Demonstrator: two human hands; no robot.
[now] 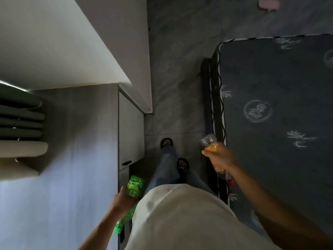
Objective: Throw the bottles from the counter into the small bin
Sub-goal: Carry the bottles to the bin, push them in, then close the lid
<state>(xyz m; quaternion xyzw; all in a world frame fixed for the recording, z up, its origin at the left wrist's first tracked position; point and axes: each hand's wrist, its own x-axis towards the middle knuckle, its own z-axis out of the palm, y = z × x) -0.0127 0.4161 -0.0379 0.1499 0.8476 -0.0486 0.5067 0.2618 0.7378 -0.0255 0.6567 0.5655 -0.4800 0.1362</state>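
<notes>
Bottles in both fists: left hand [121, 202] clasps a green plastic bottle [132, 191] beside the grey counter [75, 159] — right hand [219, 156] clasps a clear, orange-labelled bottle [210, 142] near the mattress [275, 114].

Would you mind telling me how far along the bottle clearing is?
Pickup looks done: the left hand holds a green bottle and the right hand an orange-labelled bottle. Both are still being carried. No bin is in view, so the throwing remains.
</notes>
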